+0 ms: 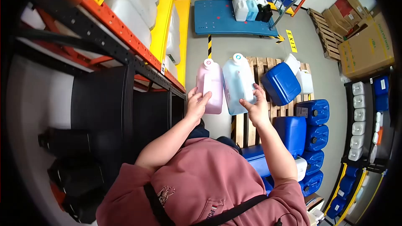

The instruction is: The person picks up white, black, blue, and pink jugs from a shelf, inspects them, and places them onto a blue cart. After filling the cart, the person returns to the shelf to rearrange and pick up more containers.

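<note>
Out in front of my chest, my left hand (197, 105) grips a pink jug (212, 84) with a white cap by its lower left side. My right hand (256, 108) is wrapped round the lower right side of a light blue jug (237, 84), also white-capped, with a blue ring on its cap. Both jugs are held upright side by side, leaning slightly apart at the top. A wooden pallet (247, 129) lies below and to the right of them.
Blue jerrycans (283, 84) lie on and beside the pallet. A blue platform trolley (213, 16) carries several white, light blue and black bottles (252, 9). An orange and yellow rack (181, 37) stands on the left. Cardboard boxes (367, 46) and shelving are at the right.
</note>
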Demonstrator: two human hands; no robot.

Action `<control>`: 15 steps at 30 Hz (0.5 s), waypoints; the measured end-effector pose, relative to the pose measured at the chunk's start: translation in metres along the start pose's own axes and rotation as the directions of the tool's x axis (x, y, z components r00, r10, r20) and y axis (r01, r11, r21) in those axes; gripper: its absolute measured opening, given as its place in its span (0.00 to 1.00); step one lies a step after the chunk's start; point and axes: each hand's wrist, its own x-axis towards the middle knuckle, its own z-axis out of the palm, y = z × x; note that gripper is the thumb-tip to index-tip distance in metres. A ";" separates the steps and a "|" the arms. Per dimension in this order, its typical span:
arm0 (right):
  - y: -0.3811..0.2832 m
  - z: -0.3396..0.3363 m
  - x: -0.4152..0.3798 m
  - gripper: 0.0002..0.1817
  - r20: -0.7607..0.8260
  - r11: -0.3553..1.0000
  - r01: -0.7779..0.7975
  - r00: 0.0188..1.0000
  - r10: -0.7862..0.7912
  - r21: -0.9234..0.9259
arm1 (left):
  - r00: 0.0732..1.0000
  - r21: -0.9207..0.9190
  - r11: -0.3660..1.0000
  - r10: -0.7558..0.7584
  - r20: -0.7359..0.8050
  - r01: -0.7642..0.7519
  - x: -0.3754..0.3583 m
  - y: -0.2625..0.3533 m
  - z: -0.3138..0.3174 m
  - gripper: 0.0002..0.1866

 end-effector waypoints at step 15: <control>0.052 0.026 0.418 0.12 -0.271 0.966 -0.052 0.955 0.122 0.253 | 0.991 0.116 0.993 -0.042 0.129 0.027 0.416 0.104 0.106 0.21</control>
